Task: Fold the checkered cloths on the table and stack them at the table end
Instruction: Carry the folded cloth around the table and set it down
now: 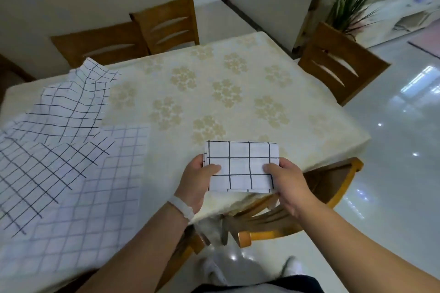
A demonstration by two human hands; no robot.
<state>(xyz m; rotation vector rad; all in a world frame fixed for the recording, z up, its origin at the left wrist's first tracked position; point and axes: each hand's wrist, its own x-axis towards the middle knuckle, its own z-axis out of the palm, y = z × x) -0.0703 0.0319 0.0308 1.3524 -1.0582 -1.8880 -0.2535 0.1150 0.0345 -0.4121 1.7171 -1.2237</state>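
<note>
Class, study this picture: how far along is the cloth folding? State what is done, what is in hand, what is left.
Done: one folded cloth, a small rectangle. In hand: the left hand and right hand grip its sides at the near edge of the table; it is not set down. Left: the unfolded cloths overlapping on the table's left need folding; no stack shows yet.

folded checkered cloth [241, 165], unfolded cloths [66, 150] left
</note>
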